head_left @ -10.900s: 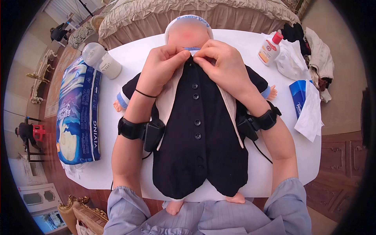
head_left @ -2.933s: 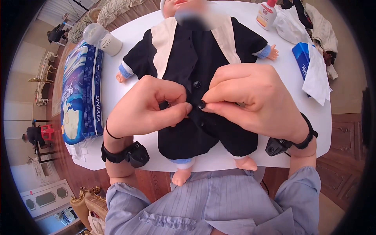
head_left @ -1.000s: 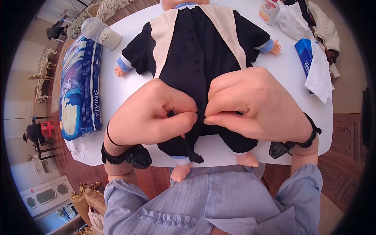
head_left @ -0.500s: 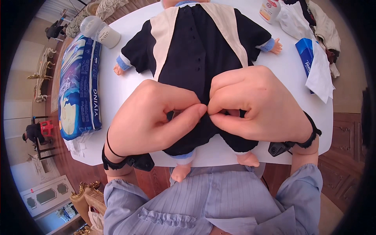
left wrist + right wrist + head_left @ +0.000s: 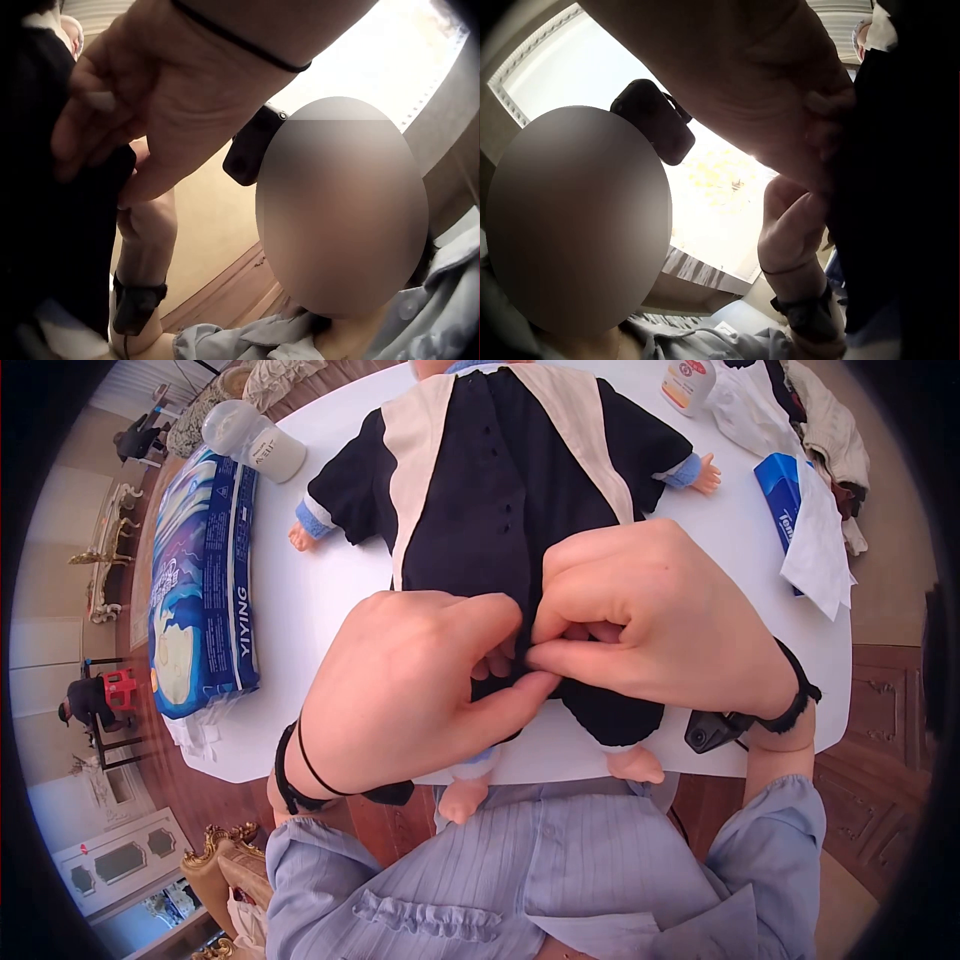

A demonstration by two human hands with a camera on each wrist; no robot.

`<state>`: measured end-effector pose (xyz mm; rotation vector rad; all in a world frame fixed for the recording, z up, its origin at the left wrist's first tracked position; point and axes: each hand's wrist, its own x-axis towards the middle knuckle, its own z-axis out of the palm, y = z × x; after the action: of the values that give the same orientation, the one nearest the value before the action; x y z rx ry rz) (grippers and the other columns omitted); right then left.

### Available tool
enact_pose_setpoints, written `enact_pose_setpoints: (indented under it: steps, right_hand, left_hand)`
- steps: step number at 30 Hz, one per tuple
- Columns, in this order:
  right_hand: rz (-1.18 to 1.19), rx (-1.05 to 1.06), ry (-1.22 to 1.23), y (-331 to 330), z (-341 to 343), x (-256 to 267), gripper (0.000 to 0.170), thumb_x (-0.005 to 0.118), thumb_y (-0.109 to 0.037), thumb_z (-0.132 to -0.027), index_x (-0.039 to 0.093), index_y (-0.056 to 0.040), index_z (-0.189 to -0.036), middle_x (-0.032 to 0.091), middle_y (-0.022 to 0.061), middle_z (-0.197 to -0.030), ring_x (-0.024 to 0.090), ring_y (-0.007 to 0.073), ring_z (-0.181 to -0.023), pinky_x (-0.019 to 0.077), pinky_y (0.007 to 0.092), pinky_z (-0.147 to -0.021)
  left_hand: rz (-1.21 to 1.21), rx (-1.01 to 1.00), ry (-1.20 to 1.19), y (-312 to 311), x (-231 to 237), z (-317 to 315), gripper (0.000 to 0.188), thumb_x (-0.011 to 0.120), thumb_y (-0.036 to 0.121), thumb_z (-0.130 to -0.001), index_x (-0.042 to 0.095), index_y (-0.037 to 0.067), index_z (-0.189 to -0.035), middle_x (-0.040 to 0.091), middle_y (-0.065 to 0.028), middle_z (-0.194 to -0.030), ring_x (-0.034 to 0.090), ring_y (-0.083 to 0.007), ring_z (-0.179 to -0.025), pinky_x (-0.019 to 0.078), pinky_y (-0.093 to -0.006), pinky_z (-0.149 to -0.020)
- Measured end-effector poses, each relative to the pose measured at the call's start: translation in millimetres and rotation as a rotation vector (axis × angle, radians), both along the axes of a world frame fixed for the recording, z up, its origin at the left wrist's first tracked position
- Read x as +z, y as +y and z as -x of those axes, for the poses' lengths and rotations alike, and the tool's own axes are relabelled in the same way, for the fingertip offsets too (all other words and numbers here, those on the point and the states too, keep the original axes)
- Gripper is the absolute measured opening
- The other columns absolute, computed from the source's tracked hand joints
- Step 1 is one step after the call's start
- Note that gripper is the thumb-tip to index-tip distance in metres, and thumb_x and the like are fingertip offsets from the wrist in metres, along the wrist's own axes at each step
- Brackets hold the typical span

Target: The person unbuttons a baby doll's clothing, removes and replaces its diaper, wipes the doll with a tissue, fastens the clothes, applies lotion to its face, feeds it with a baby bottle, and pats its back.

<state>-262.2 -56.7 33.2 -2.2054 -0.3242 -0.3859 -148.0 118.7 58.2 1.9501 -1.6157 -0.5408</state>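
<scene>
A baby doll lies on its back on a white table, dressed in a black short-sleeved jacket with cream lapels. Dark buttonholes run down the jacket's front edge. My right hand pinches the jacket's lower front between thumb and fingers. Beside it, my left hand has its thumb stretched under the right thumb. In the left wrist view, black cloth lies between the left thumb and fingers. The fingers cover the spot being handled.
A blue diaper pack and a baby bottle stand at the left. To the right are a tissue pack with a tissue pulled out, and a lotion bottle. The table's near edge runs beneath the doll's feet.
Both hands have gone from the collar down to the lower front. Buttons seen earlier no longer show; bare buttonholes do. Over the last second, the left hand has shifted slightly down and right.
</scene>
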Motion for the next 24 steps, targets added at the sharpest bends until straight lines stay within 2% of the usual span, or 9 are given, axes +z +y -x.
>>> enact_pose_setpoints:
  steps: [4,6,9,13,18,21,24]
  right_hand:
    - [0.012,0.012,0.014,-0.2,0.7,0.8,0.014,0.076,-0.001,-0.068,0.062,-0.0006,-0.071,0.055,0.0064,-0.065,0.057,0.0199,-0.056,0.0411,0.0306,-0.049]
    - [0.010,0.018,-0.005,0.6,0.6,-1.3,0.015,0.075,-0.002,-0.069,0.061,-0.0006,-0.071,0.054,0.0072,-0.066,0.057,0.0225,-0.057,0.0412,0.0327,-0.049]
    - [0.057,0.002,-0.056,0.8,0.2,-4.5,0.014,0.074,-0.003,-0.069,0.060,-0.0010,-0.070,0.054,0.0076,-0.066,0.057,0.0244,-0.058,0.0416,0.0345,-0.050]
    - [0.076,0.020,-0.061,3.1,3.0,-0.6,0.014,0.072,-0.003,-0.069,0.058,-0.0016,-0.069,0.053,0.0075,-0.066,0.057,0.0253,-0.058,0.0417,0.0353,-0.050]
    - [0.088,-0.023,-0.006,2.7,4.1,0.2,0.015,0.071,-0.002,-0.068,0.056,-0.0016,-0.070,0.052,0.0074,-0.066,0.056,0.0244,-0.057,0.0414,0.0347,-0.050]
    - [0.054,-0.034,-0.014,3.7,3.4,-1.8,0.015,0.072,-0.001,-0.067,0.057,-0.0012,-0.070,0.052,0.0074,-0.065,0.056,0.0236,-0.057,0.0417,0.0338,-0.049]
    - [0.063,-0.034,-0.030,2.8,2.9,0.6,0.015,0.072,-0.001,-0.067,0.057,-0.0010,-0.069,0.052,0.0073,-0.065,0.056,0.0229,-0.056,0.0417,0.0332,-0.049]
  left_hand:
    - [-0.031,-0.079,0.049,3.1,4.0,-9.0,0.014,0.073,0.009,-0.078,0.065,-0.002,-0.080,0.062,-0.0105,-0.063,0.062,-0.0209,-0.053,0.0443,-0.0313,-0.048]
    - [-0.044,-0.098,0.050,3.4,5.2,-10.7,0.009,0.065,0.005,-0.083,0.065,-0.004,-0.082,0.063,-0.0120,-0.063,0.062,-0.0224,-0.053,0.0448,-0.0319,-0.049]
    - [-0.049,-0.133,0.028,3.2,2.7,-14.8,0.010,0.058,0.002,-0.087,0.064,-0.005,-0.083,0.062,-0.0127,-0.063,0.062,-0.0239,-0.053,0.0449,-0.0324,-0.050]
    - [-0.057,-0.112,0.070,2.7,1.5,-13.6,0.012,0.058,0.002,-0.088,0.065,-0.005,-0.082,0.062,-0.0112,-0.062,0.062,-0.0205,-0.052,0.0450,-0.0301,-0.049]
    - [-0.066,-0.022,0.119,0.1,10.3,-3.0,0.012,0.064,0.005,-0.087,0.065,-0.003,-0.079,0.063,-0.0058,-0.060,0.061,-0.0123,-0.051,0.0451,-0.0248,-0.049]
    - [-0.056,0.027,0.027,-0.5,6.5,2.6,0.013,0.066,0.006,-0.086,0.064,-0.002,-0.077,0.062,-0.0063,-0.059,0.061,-0.0138,-0.051,0.0445,-0.0251,-0.048]
    - [-0.008,-0.005,-0.040,-0.1,1.6,0.2,0.014,0.066,0.006,-0.087,0.063,-0.001,-0.076,0.061,-0.0074,-0.059,0.061,-0.0161,-0.050,0.0446,-0.0256,-0.047]
